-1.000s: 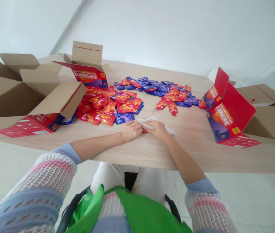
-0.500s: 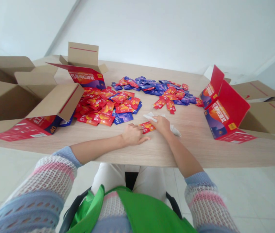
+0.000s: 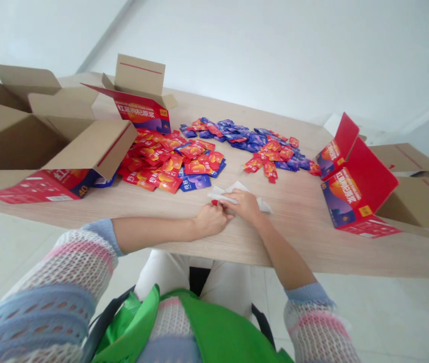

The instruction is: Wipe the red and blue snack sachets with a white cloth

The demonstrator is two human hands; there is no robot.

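Left hand: fingers curled beside red packet, any pinch hidden, cannot tell | Right hand: fingers closed on white cloth, probably to press it flat | Red packet: left hand's 12 o'clock, mostly covered | Packet heap: hands' 10 o'clock, seemingly for easy reach | Box: 3 o'clock

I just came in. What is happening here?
A person's right hand holds a white tissue over a red sachet, mostly hidden; the left hand is close against that sachet. On the table, a mostly red pile of sachets lies ahead to the left, with a mostly blue pile farther back. Open cartons stand on both sides.
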